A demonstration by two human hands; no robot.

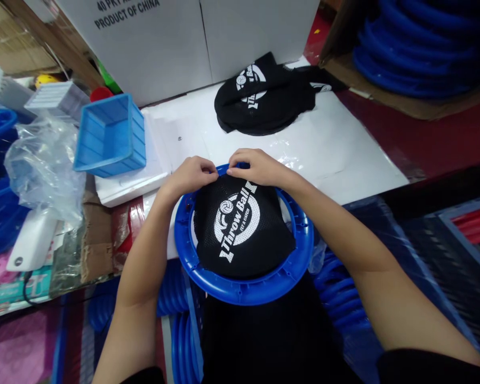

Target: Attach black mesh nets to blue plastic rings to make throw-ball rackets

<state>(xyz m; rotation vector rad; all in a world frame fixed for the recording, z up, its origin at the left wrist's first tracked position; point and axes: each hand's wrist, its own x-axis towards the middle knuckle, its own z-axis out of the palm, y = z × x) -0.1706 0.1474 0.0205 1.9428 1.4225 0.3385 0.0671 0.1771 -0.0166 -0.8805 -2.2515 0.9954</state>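
Observation:
A blue plastic ring rests tilted over the near table edge, toward my body. Inside it lies a round black mesh cloth printed "Throw Ball" in white. At the ring's far side my left hand pinches the cloth's edge against the rim. Close beside it, my right hand has thumb and forefinger closed on the same far edge of the cloth. Gaps show between cloth and ring on both sides. More black printed mesh cloths lie in a pile beyond my hands.
A blue bin stands at the left on a white stack, near a clear plastic bag. White cartons form a wall at the back. Blue rings are piled in a box at right, others below the table.

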